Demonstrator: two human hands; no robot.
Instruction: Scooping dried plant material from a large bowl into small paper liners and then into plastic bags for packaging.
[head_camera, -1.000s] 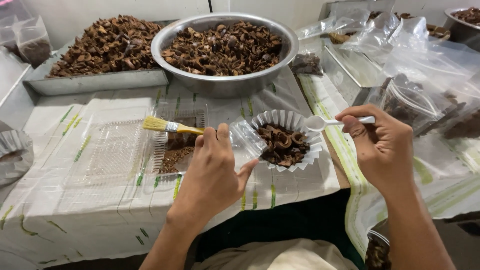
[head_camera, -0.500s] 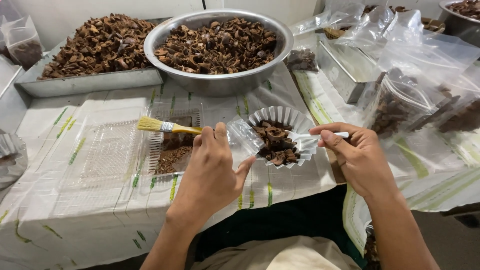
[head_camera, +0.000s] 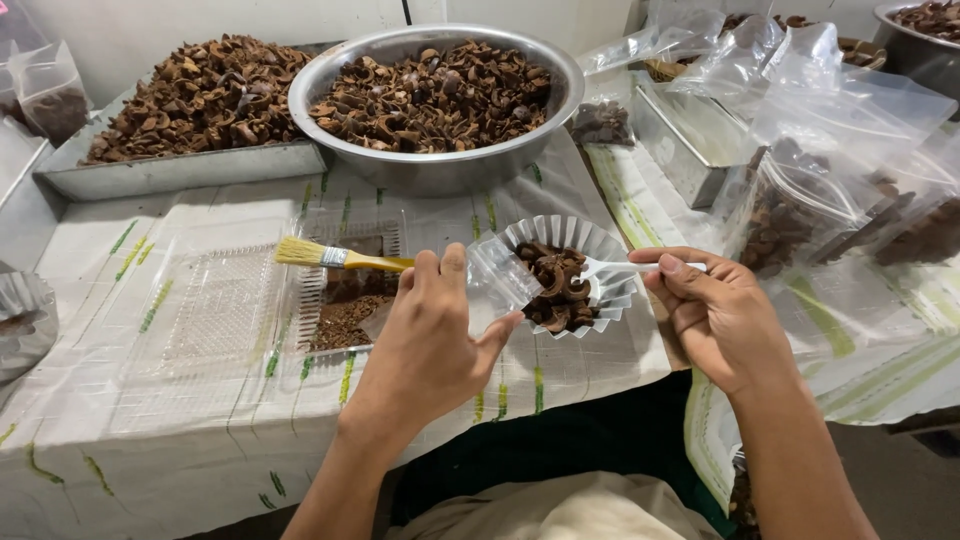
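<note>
My left hand (head_camera: 432, 345) holds a small brush (head_camera: 330, 258) with a yellow handle and pale bristles pointing left, and its fingers also pinch the near edge of a clear fluted plastic cup (head_camera: 600, 250). The cup holds several brown shell pieces (head_camera: 555, 285). My right hand (head_camera: 715, 315) grips a white plastic fork (head_camera: 625, 267) whose tines rest among the pieces in the cup. Under the brush lies a clear ridged plastic tray (head_camera: 215, 310) with brown crumbs (head_camera: 340, 320) at its right end.
A large metal bowl (head_camera: 440, 165) and a flat metal tray (head_camera: 170, 170), both heaped with brown shells, stand at the back. Clear plastic bags (head_camera: 850, 190) with brown pieces crowd the right side. A white cloth with green stripes (head_camera: 130, 440) covers the table.
My right hand brought the white fork leftward from beside the cup into the shell pieces. The left hand with the brush and cup stayed nearly in place.
</note>
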